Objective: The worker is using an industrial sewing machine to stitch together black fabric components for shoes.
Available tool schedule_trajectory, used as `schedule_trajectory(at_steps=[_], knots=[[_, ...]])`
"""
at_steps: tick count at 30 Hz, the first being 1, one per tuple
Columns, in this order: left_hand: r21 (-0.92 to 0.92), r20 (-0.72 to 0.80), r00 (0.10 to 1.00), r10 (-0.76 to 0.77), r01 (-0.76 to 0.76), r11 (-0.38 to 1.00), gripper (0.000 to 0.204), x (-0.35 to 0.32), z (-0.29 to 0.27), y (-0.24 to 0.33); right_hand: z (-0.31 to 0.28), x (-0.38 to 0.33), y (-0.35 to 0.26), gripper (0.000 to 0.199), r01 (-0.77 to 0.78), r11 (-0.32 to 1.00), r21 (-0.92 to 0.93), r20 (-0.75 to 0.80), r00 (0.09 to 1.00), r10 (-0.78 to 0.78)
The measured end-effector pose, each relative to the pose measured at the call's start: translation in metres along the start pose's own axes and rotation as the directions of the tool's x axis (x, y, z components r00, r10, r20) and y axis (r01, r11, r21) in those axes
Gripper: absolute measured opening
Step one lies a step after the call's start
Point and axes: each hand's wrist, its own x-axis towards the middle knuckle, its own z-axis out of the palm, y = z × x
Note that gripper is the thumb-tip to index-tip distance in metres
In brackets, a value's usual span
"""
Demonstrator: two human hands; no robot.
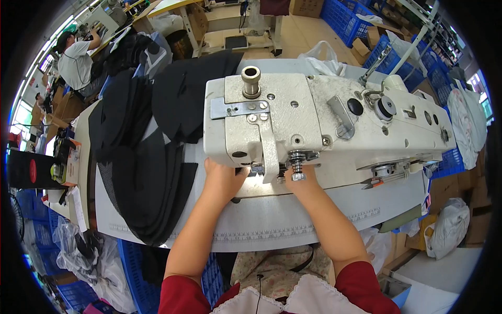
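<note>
While looking down over the white sewing machine (285,120), saw the left hand (222,178) just left of the needle area and the right hand (303,178) just right of it, both partly under the head. Could not tell either grip as apart, together or clamped on anything, with fingertips mostly out of sight. Found the black fabric pieces (125,178) heaped on the grey table (261,214), left of the machine, in curved layers reaching down toward the near edge. Judged them soft and light, probably a meshy cloth, though too dark to read surely. Expected sagging and layers sliding over one another, hardly breakage. Judged best taken by one outer edge, pinched between thumb and fingers, with the pile pressed flat. Judged the machine heavy and rigid, unsuited to lifting.
</note>
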Motion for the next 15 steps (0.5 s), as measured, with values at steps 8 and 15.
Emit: schedule_trajectory(at_steps=[8,15], knots=[[-0.096,-0.017,0.995,-0.102,0.100,0.990,0.036,0.000,0.010,-0.004,0.012,-0.002,0.009,0.009,0.040,0.999,-0.004,-0.015,0.999,-0.041],[-0.082,-0.095,0.991,-0.092,0.084,0.993,0.037,0.001,0.026,-0.014,0.022,-0.006,0.014,0.010,-0.001,1.000,0.026,-0.062,0.998,0.002]])
